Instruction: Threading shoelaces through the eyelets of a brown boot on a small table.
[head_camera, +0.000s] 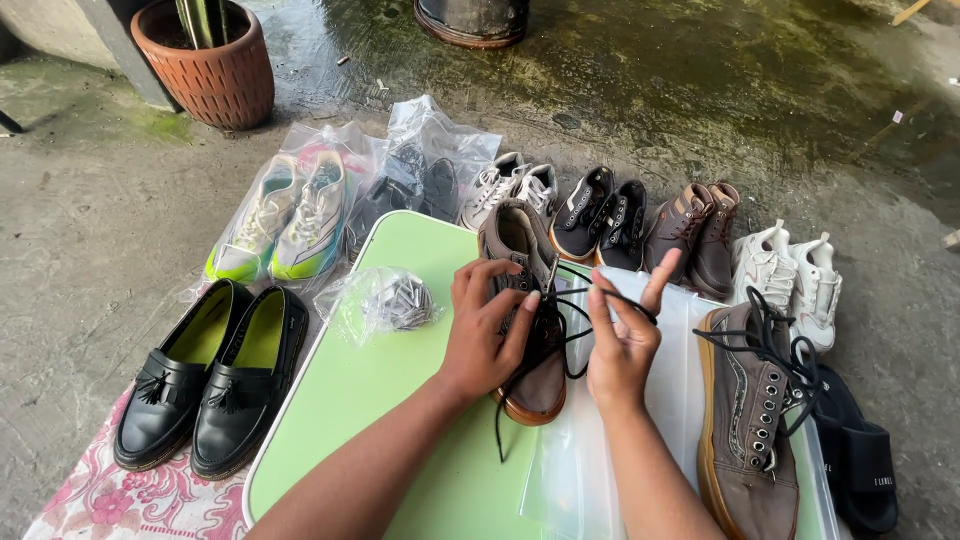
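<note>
Green table (390, 400), two brown shoes (640, 370), two hands (555, 335)

Both forearms bare, no sleeves, fingers (497, 300) ringless.

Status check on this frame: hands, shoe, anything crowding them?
Left hand grips brown shoe on green table. Right hand pinches its black lace. Matching shoe beside right hand; crumpled plastic bag left.

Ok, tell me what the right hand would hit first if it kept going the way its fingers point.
Probably the brown boots on the ground beyond the table: the right hand, pinching a black lace, points up and away. Depth is unclear, so it might pass above them.
</note>
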